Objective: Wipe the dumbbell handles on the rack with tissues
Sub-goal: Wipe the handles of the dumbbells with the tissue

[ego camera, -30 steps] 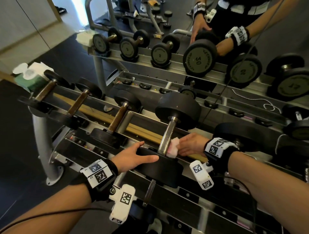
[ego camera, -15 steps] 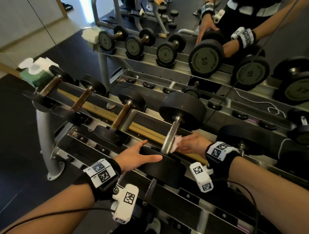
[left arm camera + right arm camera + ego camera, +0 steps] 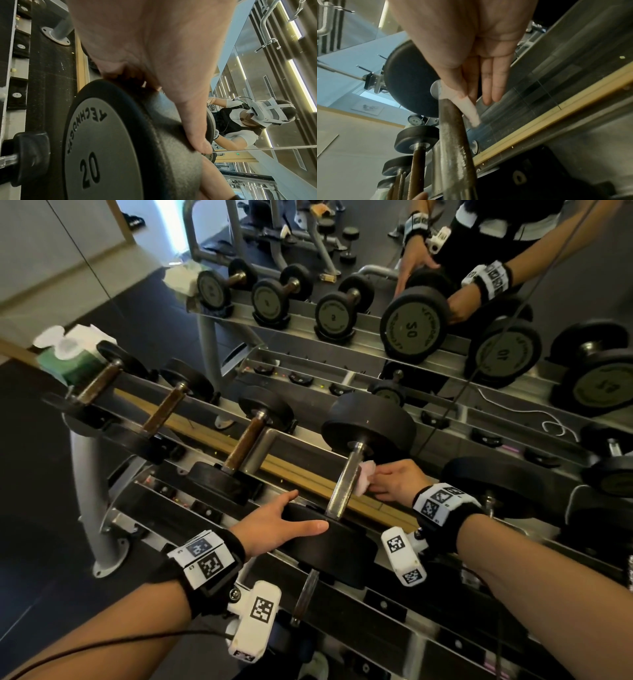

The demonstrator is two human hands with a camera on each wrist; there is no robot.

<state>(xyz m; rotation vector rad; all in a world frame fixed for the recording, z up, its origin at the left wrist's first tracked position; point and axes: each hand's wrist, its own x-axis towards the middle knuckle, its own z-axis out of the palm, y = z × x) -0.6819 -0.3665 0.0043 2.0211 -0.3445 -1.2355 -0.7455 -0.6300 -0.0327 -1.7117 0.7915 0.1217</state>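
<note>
A dumbbell marked 20 lies on the upper rack rail, its steel handle (image 3: 344, 484) running between a near plate (image 3: 339, 546) and a far plate (image 3: 370, 422). My right hand (image 3: 375, 482) pinches a pale pink tissue (image 3: 363, 479) and holds it against the right side of the handle's upper half. In the right wrist view the thumb and forefinger of that hand (image 3: 467, 96) pinch the tissue (image 3: 469, 109) beside the handle (image 3: 453, 135). My left hand (image 3: 301, 513) rests spread on the near plate's rim, and its thumb (image 3: 188, 128) lies along the plate (image 3: 106, 142).
Three smaller dumbbells with brown handles (image 3: 245, 445) (image 3: 164, 409) (image 3: 97, 383) lie to the left on the same rail. A green tissue pack (image 3: 68, 354) sits at the rack's left end. Another dumbbell (image 3: 493, 484) lies close on the right. A mirror (image 3: 411, 326) stands behind the rack.
My right hand has slid the tissue up the handle, from near the front plate towards the far plate. The left hand stays on the near plate.
</note>
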